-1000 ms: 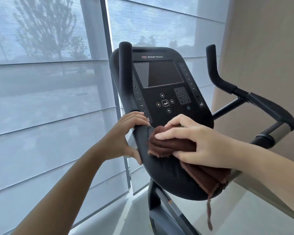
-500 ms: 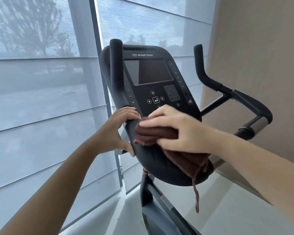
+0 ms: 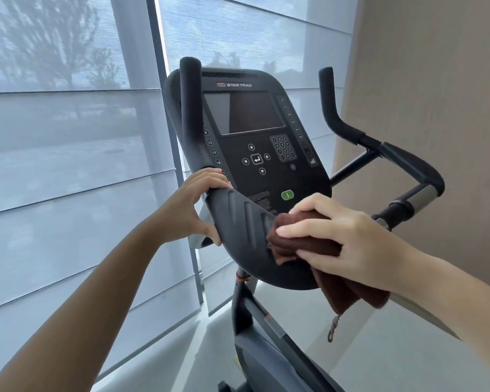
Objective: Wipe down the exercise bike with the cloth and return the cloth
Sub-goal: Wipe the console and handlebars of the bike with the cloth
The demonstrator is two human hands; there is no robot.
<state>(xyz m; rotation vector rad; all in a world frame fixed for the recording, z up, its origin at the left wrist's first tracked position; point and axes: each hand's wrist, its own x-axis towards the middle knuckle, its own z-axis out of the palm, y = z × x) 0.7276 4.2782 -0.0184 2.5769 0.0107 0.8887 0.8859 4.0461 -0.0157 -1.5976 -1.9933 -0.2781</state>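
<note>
Hands at work on a black Star Trac exercise bike (image 3: pixel 266 363) that stands beside a window with pale grey roller blinds (image 3: pixel 68 137) and a beige wall (image 3: pixel 436 80). The person's right hand (image 3: pixel 348 241) grasps a bunched dark brown terry cloth (image 3: pixel 306 246), forefinger laid over the top and thumb tucked beneath. It presses the cloth against the ribbed lower lip of the bike's black plastic console (image 3: pixel 238 222), just below the green start button (image 3: pixel 287 195). The loose end of the cloth hangs past the console's lower edge, its hanging loop (image 3: pixel 333 329) dangling free. The left hand (image 3: pixel 190 210) is clenched round the console's left edge, fingers over the top and thumb under, apparently to brace the panel against the rubbing. Bunching the cloth into a pad, it seems, gives a firm face for working into the grooves of the lip. The dark display screen (image 3: pixel 244 113), the number keypad (image 3: pixel 283 148), the upright black grip (image 3: pixel 190 100) and the curved black handlebar (image 3: pixel 408 162) lie above and to either side of the wiped patch; whether they have been cleaned cannot be told. By this showing the job is in its wiping stage, with the cloth's return not yet begun, and the place where the cloth belongs is out of view
</note>
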